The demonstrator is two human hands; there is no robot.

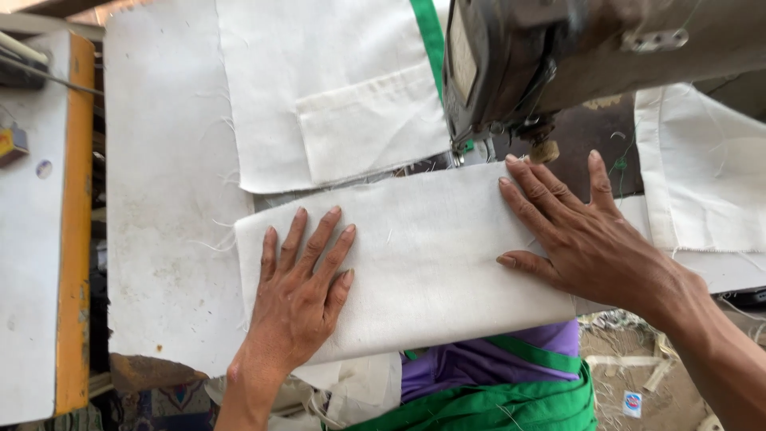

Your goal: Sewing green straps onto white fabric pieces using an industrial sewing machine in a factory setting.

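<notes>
1. A worn white surface point(159, 239) carries a grey sewing machine point(511, 64).
2. Left hand point(299, 295) and right hand point(578, 231), fingers spread wide, press flat on a folded white cloth point(423, 255), gripping nothing.
3. The cloth lies below the machine's needle; a pocketed white panel point(335, 88) lies beyond.

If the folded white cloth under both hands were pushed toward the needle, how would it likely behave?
The white cloth probably goes floppy when lifted: its near edge droops over the table edge. Pushed flat, it likely slides easily but may bunch, which may be why the left hand and right hand press it with fingers spread. It looks light.
</notes>
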